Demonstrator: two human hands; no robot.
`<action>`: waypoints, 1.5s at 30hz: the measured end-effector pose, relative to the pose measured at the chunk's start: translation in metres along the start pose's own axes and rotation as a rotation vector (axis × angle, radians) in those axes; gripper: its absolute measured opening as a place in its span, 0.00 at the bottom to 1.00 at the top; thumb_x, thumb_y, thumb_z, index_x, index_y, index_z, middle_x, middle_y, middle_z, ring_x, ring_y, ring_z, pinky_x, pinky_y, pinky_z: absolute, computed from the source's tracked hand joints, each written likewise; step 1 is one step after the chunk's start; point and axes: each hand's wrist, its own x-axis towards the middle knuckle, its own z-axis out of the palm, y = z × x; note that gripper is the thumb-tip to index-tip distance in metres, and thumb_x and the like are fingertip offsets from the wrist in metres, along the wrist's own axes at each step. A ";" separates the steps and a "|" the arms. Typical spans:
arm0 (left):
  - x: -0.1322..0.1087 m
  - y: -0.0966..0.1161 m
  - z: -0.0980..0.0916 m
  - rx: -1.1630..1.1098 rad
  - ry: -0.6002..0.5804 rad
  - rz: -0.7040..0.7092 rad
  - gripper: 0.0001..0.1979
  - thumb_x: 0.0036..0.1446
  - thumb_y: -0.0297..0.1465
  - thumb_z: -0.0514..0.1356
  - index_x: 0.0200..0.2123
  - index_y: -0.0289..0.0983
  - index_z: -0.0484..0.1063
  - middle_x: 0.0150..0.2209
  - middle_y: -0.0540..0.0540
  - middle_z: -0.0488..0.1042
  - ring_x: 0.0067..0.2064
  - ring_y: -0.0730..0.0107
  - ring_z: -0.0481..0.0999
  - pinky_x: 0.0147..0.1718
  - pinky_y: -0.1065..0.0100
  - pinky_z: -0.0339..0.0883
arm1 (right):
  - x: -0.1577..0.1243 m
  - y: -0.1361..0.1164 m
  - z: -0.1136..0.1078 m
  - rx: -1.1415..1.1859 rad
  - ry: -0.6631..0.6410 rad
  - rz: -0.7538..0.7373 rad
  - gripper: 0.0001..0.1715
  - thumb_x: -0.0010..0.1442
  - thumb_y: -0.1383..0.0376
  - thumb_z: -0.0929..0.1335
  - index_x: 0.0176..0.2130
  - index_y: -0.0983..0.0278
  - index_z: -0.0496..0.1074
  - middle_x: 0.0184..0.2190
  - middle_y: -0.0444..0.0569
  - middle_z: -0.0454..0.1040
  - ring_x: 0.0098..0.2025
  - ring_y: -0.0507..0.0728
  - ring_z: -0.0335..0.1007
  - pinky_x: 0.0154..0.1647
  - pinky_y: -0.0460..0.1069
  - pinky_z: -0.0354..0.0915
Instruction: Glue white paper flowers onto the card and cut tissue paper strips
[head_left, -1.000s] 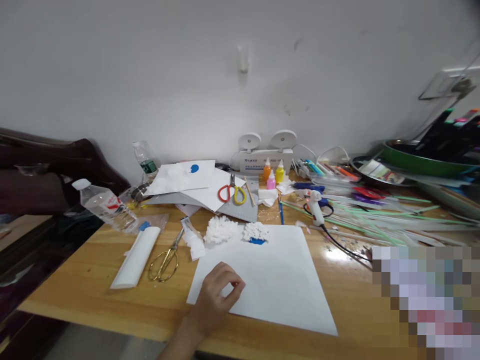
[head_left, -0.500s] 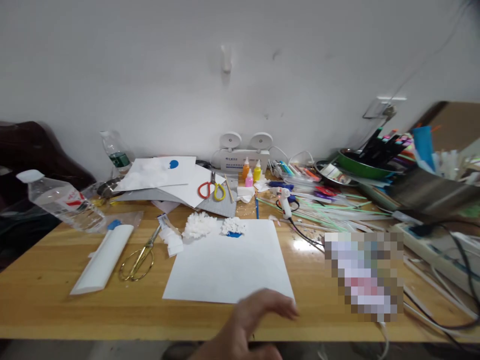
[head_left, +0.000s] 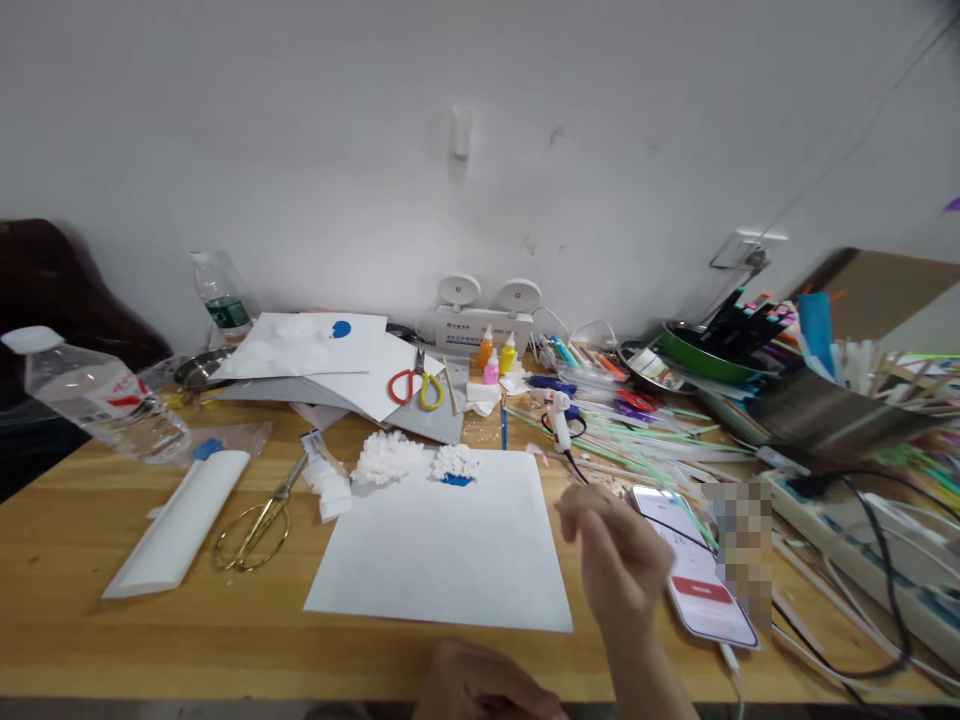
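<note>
My right hand (head_left: 616,562) hovers over the wooden table (head_left: 90,560), just right of a blank white sheet of paper (head_left: 442,545) and just left of a smartphone (head_left: 694,575) with a lit screen. Its fingers are loosely bent and blurred, with nothing in them. Only the top of my left hand (head_left: 480,688) shows at the bottom edge; its fingers are hidden. Two white fluffy tufts (head_left: 390,458) lie at the sheet's far edge, one on a blue patch (head_left: 455,479).
Gold scissors (head_left: 251,520), a white tube (head_left: 176,520) and a water bottle (head_left: 97,395) lie left. Red-and-yellow scissors (head_left: 411,385), small paint bottles (head_left: 496,355) and a glue gun (head_left: 559,420) sit behind. Straws, pens, a green bowl (head_left: 705,360) and cables crowd the right.
The left hand left the paper and dropped to the bottom edge. The right hand came up beside the phone. The view swung right, showing more of the table's right end.
</note>
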 end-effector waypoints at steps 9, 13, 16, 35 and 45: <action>-0.018 0.011 -0.065 0.530 0.245 0.215 0.14 0.57 0.29 0.50 0.45 0.44 0.66 0.27 0.51 0.75 0.33 0.73 0.73 0.39 0.70 0.65 | 0.047 0.138 0.005 -0.723 -0.516 0.087 0.10 0.52 0.71 0.62 0.33 0.67 0.72 0.28 0.50 0.70 0.29 0.54 0.65 0.30 0.46 0.61; -0.003 0.007 -0.072 0.685 0.274 0.485 0.16 0.54 0.23 0.52 0.45 0.43 0.63 0.26 0.52 0.73 0.28 0.75 0.70 0.31 0.73 0.64 | 0.061 0.160 0.027 -0.822 -0.650 0.059 0.14 0.51 0.73 0.63 0.36 0.64 0.74 0.31 0.52 0.70 0.37 0.58 0.64 0.38 0.50 0.58; 0.003 0.007 -0.071 0.738 0.236 0.559 0.18 0.52 0.20 0.52 0.45 0.42 0.62 0.26 0.51 0.72 0.28 0.75 0.70 0.31 0.72 0.63 | 0.067 0.166 0.038 -0.889 -0.725 0.042 0.12 0.51 0.73 0.63 0.33 0.63 0.75 0.32 0.53 0.70 0.40 0.61 0.62 0.39 0.53 0.53; 0.001 0.007 -0.072 0.533 0.212 0.405 0.13 0.54 0.21 0.50 0.41 0.39 0.66 0.26 0.48 0.69 0.29 0.74 0.69 0.23 0.75 0.62 | 0.065 0.156 -0.013 -0.825 -0.644 0.046 0.06 0.50 0.68 0.66 0.24 0.65 0.73 0.24 0.49 0.70 0.32 0.56 0.65 0.33 0.48 0.59; -0.011 0.024 -0.077 0.702 0.322 0.459 0.13 0.51 0.19 0.52 0.39 0.38 0.66 0.27 0.48 0.71 0.32 0.72 0.69 0.33 0.69 0.64 | 0.032 0.155 0.002 -0.642 -0.481 0.053 0.12 0.54 0.62 0.63 0.36 0.65 0.71 0.38 0.54 0.68 0.29 0.55 0.66 0.28 0.50 0.64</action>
